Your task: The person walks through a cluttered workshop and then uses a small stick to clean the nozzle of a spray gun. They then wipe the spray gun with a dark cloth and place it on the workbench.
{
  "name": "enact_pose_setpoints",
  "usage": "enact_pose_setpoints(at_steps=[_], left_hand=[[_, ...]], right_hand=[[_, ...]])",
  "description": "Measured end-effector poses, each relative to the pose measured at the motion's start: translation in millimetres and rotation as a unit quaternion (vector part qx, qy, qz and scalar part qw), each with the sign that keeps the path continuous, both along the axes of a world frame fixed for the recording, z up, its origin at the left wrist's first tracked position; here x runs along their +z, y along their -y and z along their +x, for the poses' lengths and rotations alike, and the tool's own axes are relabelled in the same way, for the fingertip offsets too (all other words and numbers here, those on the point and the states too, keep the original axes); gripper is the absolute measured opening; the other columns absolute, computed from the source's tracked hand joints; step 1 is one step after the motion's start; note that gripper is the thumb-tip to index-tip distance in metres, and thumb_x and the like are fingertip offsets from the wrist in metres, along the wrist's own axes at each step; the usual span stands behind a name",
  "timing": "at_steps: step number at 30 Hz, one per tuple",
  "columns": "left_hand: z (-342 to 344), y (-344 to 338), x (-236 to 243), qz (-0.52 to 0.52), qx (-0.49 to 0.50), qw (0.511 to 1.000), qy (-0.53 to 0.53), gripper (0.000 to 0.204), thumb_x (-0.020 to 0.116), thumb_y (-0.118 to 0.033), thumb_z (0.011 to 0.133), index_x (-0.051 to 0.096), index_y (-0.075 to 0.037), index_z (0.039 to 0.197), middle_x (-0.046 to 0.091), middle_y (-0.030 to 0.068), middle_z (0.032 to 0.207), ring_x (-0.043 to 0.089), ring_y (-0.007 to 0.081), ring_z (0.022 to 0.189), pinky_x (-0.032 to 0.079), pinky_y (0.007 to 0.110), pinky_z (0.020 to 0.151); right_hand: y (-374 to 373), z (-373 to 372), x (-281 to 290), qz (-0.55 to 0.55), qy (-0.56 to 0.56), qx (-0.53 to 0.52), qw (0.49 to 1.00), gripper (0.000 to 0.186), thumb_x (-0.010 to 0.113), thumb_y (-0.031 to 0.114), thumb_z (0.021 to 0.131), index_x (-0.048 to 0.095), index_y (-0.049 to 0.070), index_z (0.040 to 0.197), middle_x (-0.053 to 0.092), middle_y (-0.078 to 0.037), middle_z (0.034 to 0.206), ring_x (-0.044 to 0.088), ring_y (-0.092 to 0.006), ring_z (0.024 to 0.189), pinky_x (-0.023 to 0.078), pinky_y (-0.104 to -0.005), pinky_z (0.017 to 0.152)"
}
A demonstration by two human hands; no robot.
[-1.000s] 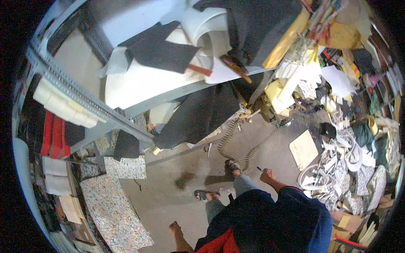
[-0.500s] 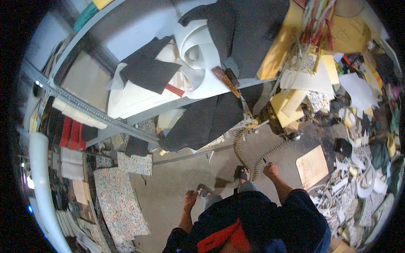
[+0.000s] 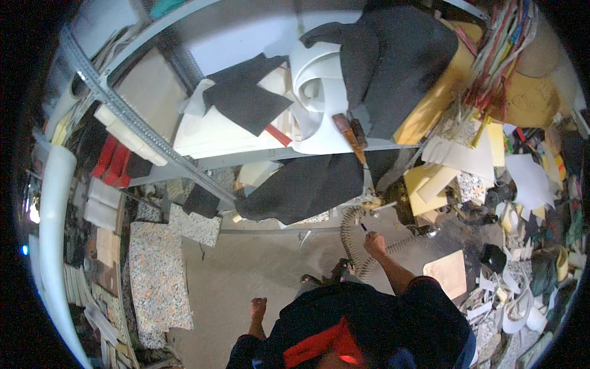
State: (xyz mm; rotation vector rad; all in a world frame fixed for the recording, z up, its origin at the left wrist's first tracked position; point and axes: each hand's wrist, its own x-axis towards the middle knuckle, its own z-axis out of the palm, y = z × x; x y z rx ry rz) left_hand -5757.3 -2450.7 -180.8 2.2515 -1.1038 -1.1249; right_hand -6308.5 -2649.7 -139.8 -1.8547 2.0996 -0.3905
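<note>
My right hand (image 3: pixel 375 245) is closed round a slim dark-blue pen (image 3: pixel 364 228), its end pointing up and away from me. It is above the floor, beside a coiled air hose (image 3: pixel 348 237). My left hand (image 3: pixel 258 308) hangs low over the floor with its fingers curled in, and nothing shows in it. Ahead of both hands, a dark grey sheet (image 3: pixel 301 192) hangs below the shelf's front edge. On the shelf lie more dark sheets (image 3: pixel 249 92), curved white foam (image 3: pixel 310 92) and a long wooden-handled tool (image 3: pixel 349 136).
Speckled foam sheets (image 3: pixel 157 270) lean at the left, near a long pale foam roll (image 3: pixel 55 215). A slotted metal upright (image 3: pixel 138 123) crosses the left side. Heaped foam scraps (image 3: pixel 516 301) and a tan board (image 3: pixel 446 274) lie on the right.
My right hand has moved forward and slightly left with the pen. My left hand has dropped back toward my body and to the left. The view has shifted, with the shelf now further right.
</note>
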Motion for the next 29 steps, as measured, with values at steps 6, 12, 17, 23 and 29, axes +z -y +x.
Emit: enact_pose_setpoints(at_steps=[6,12,17,23,29], left_hand=[[-1.0,-12.3,34.6,0.111,0.134,0.984,-0.049,0.035,0.070,-0.029,0.081,0.063,0.003,0.093,0.062,0.0075,0.070,0.057,0.0156,0.060,0.048,0.032,0.053],[-18.1,-49.3,23.1,-0.047,0.265,0.951,-0.152,0.025,0.070,-0.023,0.082,0.061,-0.001,0.088,0.057,0.0020,0.065,0.050,0.0144,0.048,0.045,0.031,0.046],[-60.1,-67.4,32.8,0.035,0.388,0.907,-0.161,0.018,0.070,-0.017,0.081,0.060,-0.003,0.087,0.056,0.0011,0.065,0.051,0.0132,0.050,0.043,0.029,0.046],[-142.1,-78.5,58.3,0.062,0.427,0.894,-0.126,0.016,0.069,-0.017,0.082,0.061,-0.003,0.086,0.056,0.0011,0.064,0.052,0.0135,0.051,0.043,0.029,0.046],[-196.3,-112.1,86.4,0.033,0.473,0.874,-0.107,0.017,0.069,-0.018,0.082,0.063,-0.003,0.087,0.059,0.0033,0.066,0.055,0.0151,0.055,0.044,0.029,0.049]], right_hand=[[64.4,11.5,43.8,-0.002,0.103,-0.109,0.989,0.020,0.051,0.014,0.082,0.057,-0.004,0.086,0.058,-0.027,0.074,0.059,-0.0427,0.075,0.044,-0.0520,0.061],[188.0,24.5,108.0,-0.123,0.029,-0.047,0.991,0.020,0.058,0.010,0.075,0.058,-0.001,0.091,0.062,-0.024,0.080,0.062,-0.0398,0.072,0.050,-0.0469,0.065],[314.7,61.3,136.7,-0.185,0.064,-0.038,0.980,0.013,0.059,0.010,0.074,0.060,0.002,0.084,0.063,-0.021,0.070,0.065,-0.0382,0.069,0.053,-0.0462,0.065],[444.4,106.9,143.6,-0.112,0.106,-0.073,0.985,0.022,0.062,0.021,0.073,0.068,0.008,0.090,0.068,-0.018,0.083,0.066,-0.0362,0.081,0.052,-0.0435,0.077],[511.9,182.8,137.6,-0.031,0.084,-0.149,0.985,0.043,0.071,0.044,0.069,0.066,0.012,0.096,0.068,-0.009,0.094,0.065,-0.0252,0.086,0.052,-0.0383,0.076]])
